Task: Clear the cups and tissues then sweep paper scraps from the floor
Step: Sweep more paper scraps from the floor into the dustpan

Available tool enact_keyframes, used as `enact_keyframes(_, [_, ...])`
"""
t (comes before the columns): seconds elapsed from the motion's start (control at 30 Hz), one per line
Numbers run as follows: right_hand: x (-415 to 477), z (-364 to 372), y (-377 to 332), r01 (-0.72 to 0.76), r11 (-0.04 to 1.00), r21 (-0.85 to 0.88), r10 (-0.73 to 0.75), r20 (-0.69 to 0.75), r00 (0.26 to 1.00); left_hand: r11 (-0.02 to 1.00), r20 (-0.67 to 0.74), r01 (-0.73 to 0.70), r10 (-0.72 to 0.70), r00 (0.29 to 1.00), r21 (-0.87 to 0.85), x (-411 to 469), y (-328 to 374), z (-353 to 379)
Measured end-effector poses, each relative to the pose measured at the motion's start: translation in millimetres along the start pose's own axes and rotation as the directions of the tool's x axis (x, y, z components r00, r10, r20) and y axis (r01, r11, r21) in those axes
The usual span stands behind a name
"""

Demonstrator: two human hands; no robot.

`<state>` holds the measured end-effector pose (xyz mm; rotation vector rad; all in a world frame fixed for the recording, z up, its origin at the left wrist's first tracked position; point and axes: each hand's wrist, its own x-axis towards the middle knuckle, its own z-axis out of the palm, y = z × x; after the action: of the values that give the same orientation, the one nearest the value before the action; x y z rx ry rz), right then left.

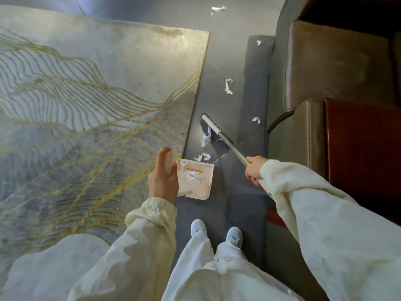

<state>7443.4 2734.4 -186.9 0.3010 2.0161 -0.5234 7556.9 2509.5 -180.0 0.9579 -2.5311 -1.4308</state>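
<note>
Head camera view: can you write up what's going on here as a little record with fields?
activity: sweeping paper scraps into a dustpan
left grip: holds the top of the dustpan's handle
right grip: holds the metal handle of the broom
broom head: down on the grey floor, beside a cluster of scraps
dustpan: low by the rug edge, a few scraps inside
loose scraps: some just ahead of the pan's lip, others farther up the floor
surroundings: patterned rug on the left, brown sofa on the right

Patterned rug (91, 88) lies left on the floor; brown leather sofa (329, 68) right.
</note>
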Motion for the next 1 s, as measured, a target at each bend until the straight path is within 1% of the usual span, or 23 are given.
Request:
enact_keyframes(0.07, [8.2,7.5,-9.0,0.012,0.998,-0.053,-0.011,0.025,1.0,1.0,0.019,-0.009,0.009,1.0,0.014,15.1,2.1,-3.7])
enact_keyframes(0.17, [1.2,24.4,-23.9,0.051,0.973,-0.225,-0.035,0.077,0.996,0.999,0.015,-0.021,0.02,1.0,0.026,35.1,7.7,-7.8])
enact_keyframes(0.2, [-5.5,30.9,-27.2,0.066,0.964,-0.256,-0.038,0.111,0.993,0.999,0.014,-0.022,0.021,1.0,0.029,39.4,9.5,-8.6])
enact_keyframes(0.23, [-14.2,36.6,-28.7,0.062,0.966,-0.252,-0.021,0.163,0.986,1.0,0.017,-0.02,0.019,1.0,0.025,42.1,11.0,-9.4])
enact_keyframes(0.3, [-34.9,41.2,-26.4,-0.007,0.991,-0.131,0.045,0.286,0.957,1.0,0.032,-0.013,0.013,0.999,0.008,44.0,14.4,-10.2])
enact_keyframes(0.33, [-45.3,39.4,-23.6,-0.057,0.997,-0.056,0.072,0.322,0.944,1.0,0.038,-0.005,0.005,0.999,-0.002,43.5,15.4,-10.7])
enact_keyframes(0.43, [-74.5,26.7,-11.0,-0.105,0.989,0.101,0.064,0.35,0.935,1.0,0.056,0.007,-0.006,0.998,-0.014,37.6,16.4,-11.3])
enact_keyframes(0.53, [-95.1,10.6,0.3,-0.124,0.965,0.23,0.038,0.344,0.938,0.999,0.054,0.012,-0.01,0.998,-0.033,33.9,19.7,-9.9])
enact_keyframes(0.67, [-96.9,-17.8,7.0,-0.125,0.945,0.303,0.036,0.285,0.958,0.999,0.03,0.0,0.001,1.0,-0.054,41.4,34.1,-0.4])
enact_keyframes(0.87, [-56.1,-87.8,-1.0,-0.114,0.884,0.454,0.039,0.171,0.985,0.993,0.054,-0.106,0.108,0.993,-0.043,74.9,66.9,29.4])
enact_keyframes(1.0, [-18.6,-143.6,-15.0,-0.063,0.867,0.494,0.018,0.094,0.995,0.984,0.083,-0.175,0.176,0.981,-0.014,113.3,105.0,69.0])
